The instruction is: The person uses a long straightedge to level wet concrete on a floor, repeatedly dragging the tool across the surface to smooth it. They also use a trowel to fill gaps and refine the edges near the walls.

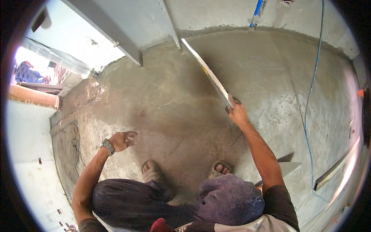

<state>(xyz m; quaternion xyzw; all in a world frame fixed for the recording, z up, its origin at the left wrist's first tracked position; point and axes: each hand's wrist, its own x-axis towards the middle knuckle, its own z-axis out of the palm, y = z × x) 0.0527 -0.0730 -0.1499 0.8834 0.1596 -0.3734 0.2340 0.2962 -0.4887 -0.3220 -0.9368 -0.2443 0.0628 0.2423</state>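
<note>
- We're on a grey cement floor, wet-looking and darker in patches.
- Blue cable runs down our right side over the floor.
- Long pale straightedge slants from our right hand toward the wall base ahead; far end near an upright panel. Can't tell how much of it touches the floor.
- Dark-edged bar lies far right, beyond the cable.
- Our right hand: fingers closed round the straightedge's near end.
- Our left hand: fingers loosely bent, slightly apart, over the floor.
- Grey wristwatch on our left wrist.
</note>
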